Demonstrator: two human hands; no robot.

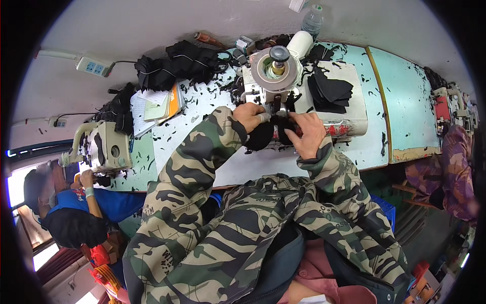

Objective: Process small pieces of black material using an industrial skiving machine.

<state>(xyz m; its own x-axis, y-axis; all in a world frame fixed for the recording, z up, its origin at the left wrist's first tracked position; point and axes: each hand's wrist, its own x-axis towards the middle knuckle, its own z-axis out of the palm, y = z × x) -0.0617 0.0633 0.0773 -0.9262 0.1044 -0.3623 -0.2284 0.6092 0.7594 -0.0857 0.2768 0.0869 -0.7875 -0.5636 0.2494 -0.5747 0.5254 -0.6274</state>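
Under the head of a white sewing machine (pixel 349 124) lies a black fabric piece (pixel 261 136), its rounded edge hanging toward me. My left hand (pixel 249 117), with a pale wrap on one finger, is closed over the fabric's left side, close to the needle area. On the other side my right hand (pixel 309 134) grips the fabric with thumb and fingers bent in. The fingertips of both hands are partly hidden by the machine head and the dark cloth. Just above them sits a spool (pixel 273 71) of pale green cord on the machine.
Cut black pieces (pixel 329 92) lie stacked on the machine bed. Back left are a black fabric heap (pixel 177 63) and papers (pixel 161 105). A white thread cone (pixel 300 44) and plastic bottle (pixel 312 21) stand behind. A co-worker (pixel 76 213) sits left at another sewing machine (pixel 109 147).
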